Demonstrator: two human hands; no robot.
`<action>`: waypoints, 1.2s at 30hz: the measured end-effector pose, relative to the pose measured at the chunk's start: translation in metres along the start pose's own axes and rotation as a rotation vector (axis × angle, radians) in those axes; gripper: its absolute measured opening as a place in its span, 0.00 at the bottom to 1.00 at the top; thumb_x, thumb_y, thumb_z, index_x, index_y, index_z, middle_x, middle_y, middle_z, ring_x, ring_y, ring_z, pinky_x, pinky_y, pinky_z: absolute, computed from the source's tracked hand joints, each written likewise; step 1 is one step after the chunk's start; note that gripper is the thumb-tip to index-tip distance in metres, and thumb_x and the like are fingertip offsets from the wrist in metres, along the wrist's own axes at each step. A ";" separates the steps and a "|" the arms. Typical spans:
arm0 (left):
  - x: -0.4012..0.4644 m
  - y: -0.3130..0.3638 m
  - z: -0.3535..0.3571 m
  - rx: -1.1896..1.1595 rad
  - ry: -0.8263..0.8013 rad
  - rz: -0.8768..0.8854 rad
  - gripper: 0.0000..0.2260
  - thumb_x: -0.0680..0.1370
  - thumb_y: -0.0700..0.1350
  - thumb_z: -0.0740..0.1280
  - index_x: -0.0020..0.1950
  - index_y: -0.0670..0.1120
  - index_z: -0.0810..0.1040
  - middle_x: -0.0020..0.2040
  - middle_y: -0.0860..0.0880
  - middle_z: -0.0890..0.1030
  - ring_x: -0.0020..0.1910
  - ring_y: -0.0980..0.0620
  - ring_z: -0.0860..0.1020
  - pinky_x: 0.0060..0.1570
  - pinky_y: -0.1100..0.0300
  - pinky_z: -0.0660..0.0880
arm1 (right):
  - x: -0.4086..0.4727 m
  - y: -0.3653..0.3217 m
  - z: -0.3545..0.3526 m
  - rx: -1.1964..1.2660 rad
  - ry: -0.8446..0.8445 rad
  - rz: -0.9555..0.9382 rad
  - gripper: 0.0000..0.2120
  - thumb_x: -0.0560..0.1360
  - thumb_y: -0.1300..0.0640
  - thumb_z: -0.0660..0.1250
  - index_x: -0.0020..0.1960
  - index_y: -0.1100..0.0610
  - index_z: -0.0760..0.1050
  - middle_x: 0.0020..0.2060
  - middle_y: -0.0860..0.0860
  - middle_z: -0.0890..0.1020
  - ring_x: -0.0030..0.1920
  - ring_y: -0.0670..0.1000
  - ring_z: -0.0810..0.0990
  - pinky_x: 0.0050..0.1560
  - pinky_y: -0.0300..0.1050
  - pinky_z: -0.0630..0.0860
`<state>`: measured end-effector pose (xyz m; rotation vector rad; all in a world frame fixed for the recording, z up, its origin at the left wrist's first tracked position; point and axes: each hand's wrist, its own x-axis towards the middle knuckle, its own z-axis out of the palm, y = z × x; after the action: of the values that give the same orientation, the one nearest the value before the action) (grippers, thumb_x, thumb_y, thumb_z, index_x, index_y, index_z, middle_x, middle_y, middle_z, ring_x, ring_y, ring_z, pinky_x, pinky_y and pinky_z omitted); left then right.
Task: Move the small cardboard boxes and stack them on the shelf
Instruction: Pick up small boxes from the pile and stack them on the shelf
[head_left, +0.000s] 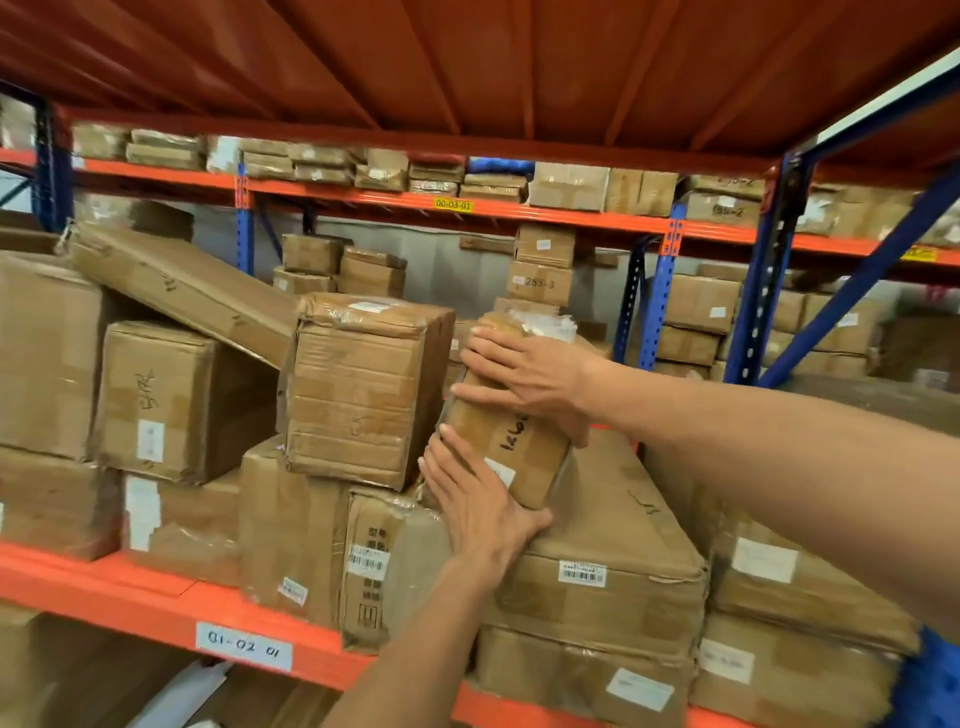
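Observation:
A small taped cardboard box (511, 441) with black handwriting stands tilted on top of a large flat box (613, 525) on the orange shelf (156, 597). My right hand (524, 379) lies flat over its upper front, fingers spread. My left hand (480, 504) presses its lower left corner from below. To its left, close beside it, a bigger square taped box (363, 389) rests on other boxes.
Large cardboard boxes fill the shelf on the left and right. A long flat box (182, 286) leans diagonally at the back left. Blue uprights (758, 291) stand on the right. An orange deck hangs overhead. More boxes sit on far racks.

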<state>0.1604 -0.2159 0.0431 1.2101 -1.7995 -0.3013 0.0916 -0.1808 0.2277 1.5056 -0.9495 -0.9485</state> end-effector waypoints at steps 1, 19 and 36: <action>0.002 0.001 -0.003 0.014 -0.005 0.033 0.74 0.54 0.67 0.77 0.73 0.37 0.24 0.76 0.30 0.42 0.77 0.33 0.41 0.76 0.43 0.38 | -0.006 0.001 0.002 0.017 0.004 0.002 0.67 0.64 0.37 0.77 0.79 0.59 0.32 0.78 0.69 0.46 0.78 0.68 0.47 0.77 0.64 0.41; 0.048 0.149 -0.031 0.645 -0.006 1.013 0.65 0.65 0.69 0.74 0.76 0.33 0.35 0.76 0.26 0.48 0.76 0.27 0.48 0.76 0.37 0.46 | -0.183 -0.013 0.115 0.444 -0.060 0.777 0.71 0.53 0.27 0.73 0.79 0.65 0.45 0.68 0.70 0.62 0.67 0.70 0.63 0.72 0.64 0.58; -0.004 0.262 0.048 0.728 0.005 1.211 0.44 0.81 0.51 0.64 0.77 0.34 0.33 0.76 0.25 0.44 0.76 0.27 0.46 0.76 0.37 0.47 | -0.319 -0.064 0.182 0.561 -0.123 1.027 0.69 0.51 0.29 0.76 0.78 0.63 0.51 0.68 0.70 0.64 0.69 0.71 0.61 0.74 0.66 0.60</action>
<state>-0.0361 -0.0981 0.1795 0.3285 -2.3602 1.1064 -0.1884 0.0571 0.1686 1.1154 -1.9157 -0.0094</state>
